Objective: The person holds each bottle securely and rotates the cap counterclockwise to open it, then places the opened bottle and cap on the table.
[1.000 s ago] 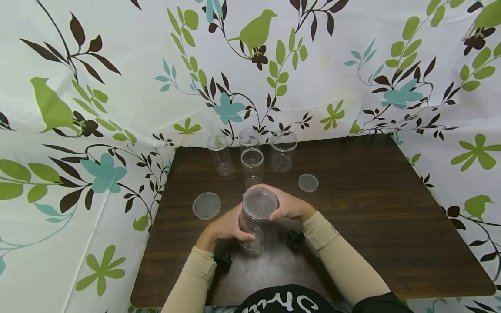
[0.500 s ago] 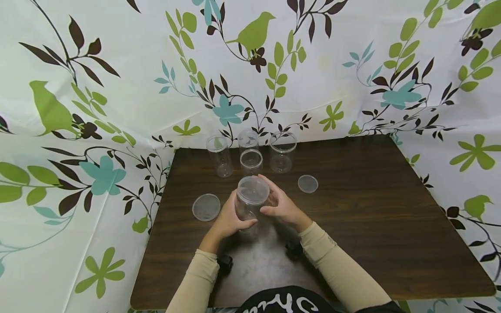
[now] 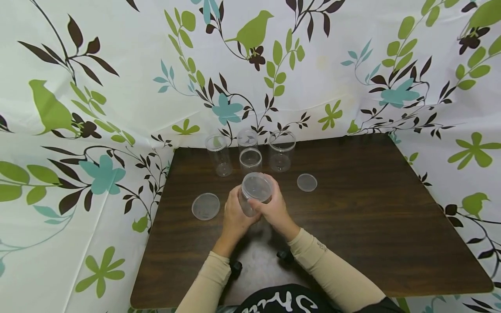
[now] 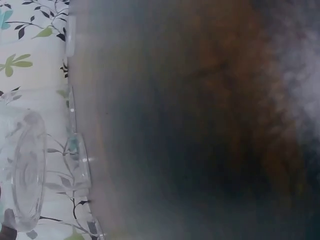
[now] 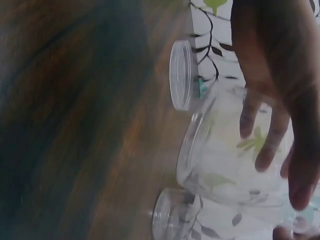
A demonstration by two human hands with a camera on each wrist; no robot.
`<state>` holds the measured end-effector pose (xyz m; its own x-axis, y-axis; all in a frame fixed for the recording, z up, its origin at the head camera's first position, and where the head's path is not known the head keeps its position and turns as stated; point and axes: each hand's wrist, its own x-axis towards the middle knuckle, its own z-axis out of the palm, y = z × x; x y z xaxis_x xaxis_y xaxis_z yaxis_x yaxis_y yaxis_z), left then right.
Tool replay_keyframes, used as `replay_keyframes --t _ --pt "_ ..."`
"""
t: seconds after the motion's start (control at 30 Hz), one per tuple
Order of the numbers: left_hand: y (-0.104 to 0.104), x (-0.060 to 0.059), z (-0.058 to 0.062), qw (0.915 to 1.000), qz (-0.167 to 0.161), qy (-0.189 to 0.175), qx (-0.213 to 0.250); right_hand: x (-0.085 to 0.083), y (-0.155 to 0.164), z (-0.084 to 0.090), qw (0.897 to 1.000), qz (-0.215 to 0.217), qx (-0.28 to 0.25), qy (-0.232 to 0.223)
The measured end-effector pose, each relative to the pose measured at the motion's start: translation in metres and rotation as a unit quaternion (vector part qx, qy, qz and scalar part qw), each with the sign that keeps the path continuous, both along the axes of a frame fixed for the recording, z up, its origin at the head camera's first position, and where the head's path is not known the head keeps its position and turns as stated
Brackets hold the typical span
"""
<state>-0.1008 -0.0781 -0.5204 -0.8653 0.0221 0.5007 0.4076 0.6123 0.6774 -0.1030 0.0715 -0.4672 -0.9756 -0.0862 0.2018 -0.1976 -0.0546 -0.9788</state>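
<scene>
Both hands hold a clear plastic jar [image 3: 256,198] over the middle of the table; a round translucent lid [image 3: 257,186] covers its top. My left hand [image 3: 237,217] grips the jar's left side and lower part. My right hand [image 3: 275,208] wraps its right side, thumb across the front just below the lid. In the right wrist view the right hand's fingers [image 5: 280,125] show around the clear jar wall [image 5: 215,155]. At the left edge of the left wrist view is a clear round jar end [image 4: 29,170], with a fingertip beside it.
Behind the held jar, several clear jars stand at the table's back: left [image 3: 218,158], centre front [image 3: 251,161], centre rear [image 3: 248,138], right [image 3: 282,154]. A larger clear lid [image 3: 205,206] lies left, a smaller one [image 3: 307,182] right. A patterned curtain [image 3: 313,78] borders the dark table [image 3: 372,226].
The held jar has moved away from the body toward the standing jars. Both hands have come closer together around it, and the right thumb now lies across its front.
</scene>
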Motion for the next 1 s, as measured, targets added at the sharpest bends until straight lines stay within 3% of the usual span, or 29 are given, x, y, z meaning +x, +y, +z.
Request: replay_keyframes --t 0.17,0.3,0.4,0.63,0.73,0.87,1.0 --pt "0.0 0.0 0.0 0.9997 -0.021 0.002 0.015 0.009 -0.005 0.024 0.998 -0.041 0.04 -0.002" --pt "-0.004 -0.001 0.002 0.9983 -0.044 -0.028 0.025 0.006 -0.003 0.022 0.998 -0.034 0.06 0.013" --pt "-0.009 -0.004 0.005 0.9952 -0.075 -0.057 0.026 -0.004 0.002 0.009 0.998 -0.003 0.063 0.026" --pt "-0.026 -0.008 0.015 0.9762 -0.183 -0.111 0.038 -0.013 0.023 0.01 0.991 0.111 0.065 0.029" --pt "-0.031 -0.008 0.02 0.9597 -0.232 -0.15 0.051 -0.018 0.031 0.01 0.983 0.173 0.055 0.039" --pt "-0.035 -0.008 0.026 0.9189 -0.319 -0.212 0.096 -0.027 0.039 0.011 0.961 0.271 0.018 0.045" --pt "-0.038 -0.01 0.03 0.8785 -0.393 -0.249 0.109 -0.034 0.045 0.01 0.929 0.366 -0.014 0.046"
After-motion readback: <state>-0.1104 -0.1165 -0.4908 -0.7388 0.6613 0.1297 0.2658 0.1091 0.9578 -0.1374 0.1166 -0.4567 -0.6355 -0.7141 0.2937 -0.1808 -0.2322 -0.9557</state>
